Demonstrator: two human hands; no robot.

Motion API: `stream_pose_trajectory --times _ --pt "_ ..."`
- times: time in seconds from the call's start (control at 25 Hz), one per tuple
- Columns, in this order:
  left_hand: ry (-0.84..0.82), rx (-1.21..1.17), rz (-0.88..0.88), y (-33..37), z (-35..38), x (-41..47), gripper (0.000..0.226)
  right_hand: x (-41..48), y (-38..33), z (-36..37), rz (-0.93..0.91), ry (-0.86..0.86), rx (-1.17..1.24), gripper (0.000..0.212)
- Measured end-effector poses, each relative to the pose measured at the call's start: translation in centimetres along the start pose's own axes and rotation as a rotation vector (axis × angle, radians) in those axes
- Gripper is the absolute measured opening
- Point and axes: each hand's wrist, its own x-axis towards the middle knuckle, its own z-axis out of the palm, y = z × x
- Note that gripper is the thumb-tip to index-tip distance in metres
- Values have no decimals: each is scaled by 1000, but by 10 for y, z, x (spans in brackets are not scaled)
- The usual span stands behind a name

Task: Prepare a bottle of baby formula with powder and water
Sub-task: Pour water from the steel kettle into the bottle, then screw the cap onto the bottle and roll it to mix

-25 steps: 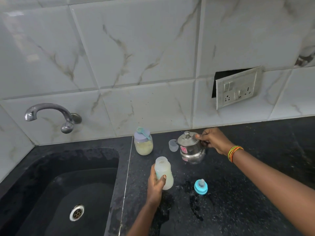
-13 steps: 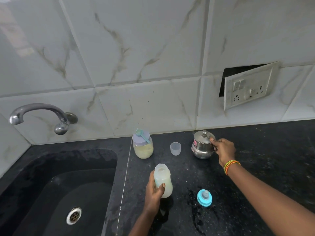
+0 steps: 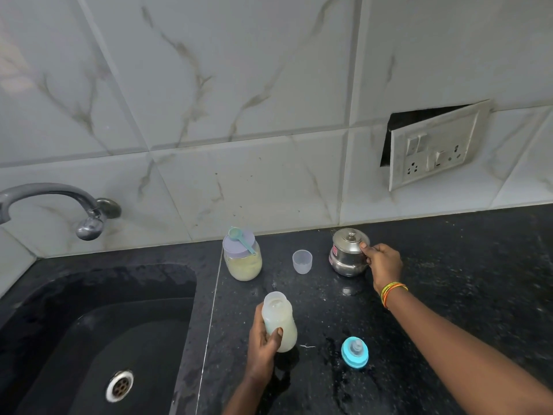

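Observation:
My left hand [image 3: 263, 348] grips an uncapped translucent baby bottle [image 3: 279, 320] holding milky liquid, upright on the black counter [image 3: 449, 295]. My right hand [image 3: 381, 263] holds the handle side of a small steel kettle [image 3: 347, 253], which stands on the counter near the wall with its lid on. The blue teat cap [image 3: 355, 352] lies on the counter right of the bottle. A jar of pale formula powder [image 3: 243, 259] with a lilac lid carries a teal scoop [image 3: 241, 238] on top. A small clear cup [image 3: 302, 261] stands between jar and kettle.
A black sink [image 3: 89, 324] with a steel drain [image 3: 119, 385] fills the left, under a wall tap [image 3: 59, 205]. A loose switch and socket plate [image 3: 434, 145] hangs on the marble-tiled wall. Wet patches lie on the counter around the teat cap.
The kettle has gone from beside the bottle back toward the wall and now rests on the counter, my right hand still on it. The bottle and left hand stayed put.

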Motion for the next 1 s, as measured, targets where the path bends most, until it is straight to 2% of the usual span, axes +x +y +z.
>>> stream_pose_trajectory --times 0.12,0.24,0.32,0.4,0.44,0.48,0.56,0.6,0.68,0.76,0.88,1.0 --pt "6 4 6 3 3 -2 58 -4 -1 -5 -17 -62 -46 32" --pt "4 12 19 7 6 -9 58 -11 -12 -13 -79 -101 -279 28" --pt "-7 6 22 9 8 -16 59 -25 -19 -20 -217 -48 -496 32" --pt "-21 -7 10 8 9 -24 60 -43 -22 -28 -495 -75 -666 32" --pt "-22 -12 0 7 10 -27 61 -52 -24 -33 -606 -189 -733 27" --pt "-25 -15 -10 6 11 -32 61 -64 -25 -39 -641 -382 -812 25" --pt "-28 -10 -18 6 13 -41 60 -86 -24 -47 -544 -810 -1022 37" --pt "-23 -7 -20 7 13 -44 59 -96 -23 -49 -495 -944 -1139 46" --pt "-13 1 -34 8 13 -50 57 -113 -18 -51 -465 -1030 -1349 61" --pt "-9 25 -55 7 13 -56 57 -124 -9 -50 -476 -1037 -1477 63" --pt "13 121 -81 2 11 -61 61 -131 -1 -49 -515 -971 -1404 48" --pt "7 208 -95 -5 9 -66 55 -138 -15 -47 -470 -855 -1027 46"
